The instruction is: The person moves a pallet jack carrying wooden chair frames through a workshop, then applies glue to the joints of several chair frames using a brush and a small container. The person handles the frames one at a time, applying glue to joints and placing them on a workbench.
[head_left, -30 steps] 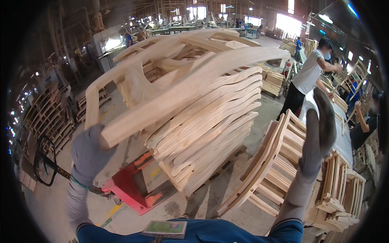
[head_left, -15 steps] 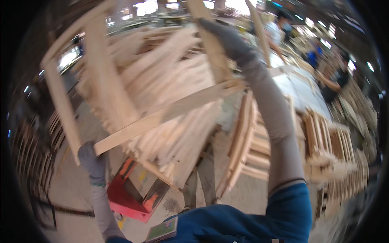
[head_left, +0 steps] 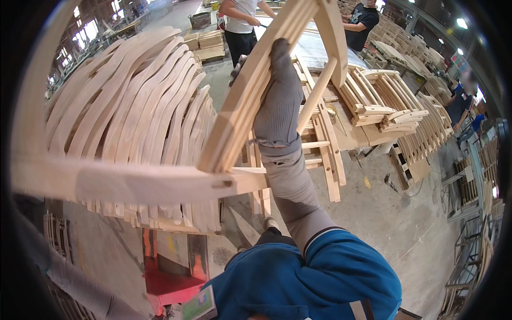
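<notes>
I hold a pale wooden chair frame [head_left: 133, 184] up in front of me. Its thick rail runs across the left half of the view and its side piece slants up to the top. My right hand [head_left: 280, 101], in a grey knit glove, grips that slanted side piece from behind. Only my left forearm in a grey sleeve [head_left: 64, 272] shows at the lower left. It reaches up behind the rail, which hides the hand.
A big stack of curved wooden slats [head_left: 133, 106] stands straight ahead on a red pallet truck [head_left: 165, 277]. Finished frames [head_left: 384, 101] are piled on a bench at right. Two people [head_left: 240, 26] [head_left: 362, 21] work at the back, and another stands at the far right [head_left: 461, 101].
The frame has swung round, so its thick rail now lies level across the left. My right hand stays on the side piece, and my left hand has dropped out of sight behind the rail.
</notes>
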Motion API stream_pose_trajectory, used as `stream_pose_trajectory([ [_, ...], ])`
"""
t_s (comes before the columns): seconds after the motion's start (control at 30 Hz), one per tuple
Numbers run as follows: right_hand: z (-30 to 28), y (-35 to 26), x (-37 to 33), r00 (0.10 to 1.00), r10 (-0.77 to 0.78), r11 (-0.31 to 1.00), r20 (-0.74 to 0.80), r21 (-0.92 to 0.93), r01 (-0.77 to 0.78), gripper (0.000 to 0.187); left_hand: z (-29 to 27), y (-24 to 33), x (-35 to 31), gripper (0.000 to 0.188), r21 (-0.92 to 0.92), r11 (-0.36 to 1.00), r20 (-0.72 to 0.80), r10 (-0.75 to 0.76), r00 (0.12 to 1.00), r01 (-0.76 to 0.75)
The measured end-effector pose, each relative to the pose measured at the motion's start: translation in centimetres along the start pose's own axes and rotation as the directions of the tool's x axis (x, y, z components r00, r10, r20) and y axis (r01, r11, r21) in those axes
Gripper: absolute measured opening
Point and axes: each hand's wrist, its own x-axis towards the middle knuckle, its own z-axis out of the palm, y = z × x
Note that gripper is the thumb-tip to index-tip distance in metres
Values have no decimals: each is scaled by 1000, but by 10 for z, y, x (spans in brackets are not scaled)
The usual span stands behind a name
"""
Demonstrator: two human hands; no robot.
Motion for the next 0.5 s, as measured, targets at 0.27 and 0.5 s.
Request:
stream_pose_trajectory([
  [0.27, 6, -13, 20, 989, -119, 984, -92, -140, 106, 37, -5, 318, -153, 62, -667, 446, 563, -224, 796, 597],
  [0.5, -94, -35, 7, 869, 462, 854, 178, 174, -490, 31, -4, 327, -236, 43, -480, 221, 825, -214, 522, 849],
])
